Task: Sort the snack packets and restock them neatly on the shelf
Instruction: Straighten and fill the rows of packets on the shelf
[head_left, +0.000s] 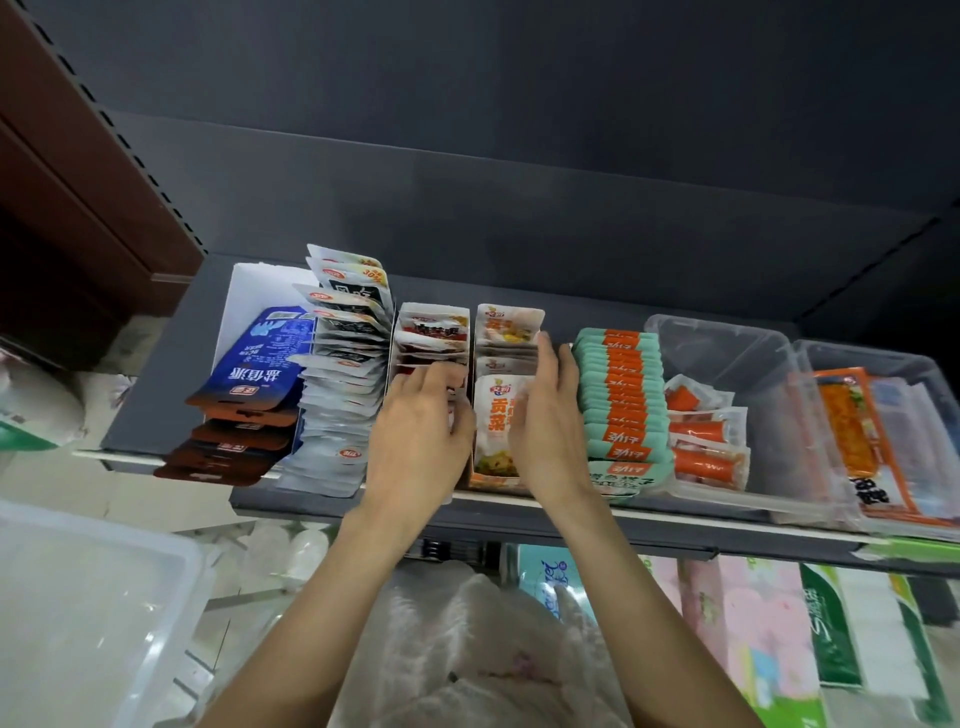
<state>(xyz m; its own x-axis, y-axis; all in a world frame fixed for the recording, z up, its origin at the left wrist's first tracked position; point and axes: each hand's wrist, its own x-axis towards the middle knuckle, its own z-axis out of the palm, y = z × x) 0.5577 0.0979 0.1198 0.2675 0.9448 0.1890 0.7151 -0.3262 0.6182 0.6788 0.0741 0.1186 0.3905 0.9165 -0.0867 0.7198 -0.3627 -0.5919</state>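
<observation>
My left hand (421, 441) has its fingers curled into the front of the red-and-white packet row (432, 338), pinching what looks like the nearest few packets, though my own knuckles hide exactly how many. My right hand (545, 421) is held flat and nearly straight-fingered, its palm side pressed against the right flank of the orange-and-white packets (506, 338), with one packet of that kind (496, 426) lying face up in front, touching my fingers. Both rows sit in the middle of the dark shelf (156, 415), in narrow card dividers, between the white-and-black packet row (343, 374) on the left and the teal-and-orange packs (621, 395) on the right. I judge that I am squaring up these two middle rows, not fetching new stock. The next move calls for standing the flat packet upright and sliding it in behind my right palm, while my left hand keeps its row from toppling forward. The rows run front to back along the shelf's depth; the standing packets face me with their top edges up, while the flat one lies with its long axis pointing toward the back wall, its printed top end away from me.
</observation>
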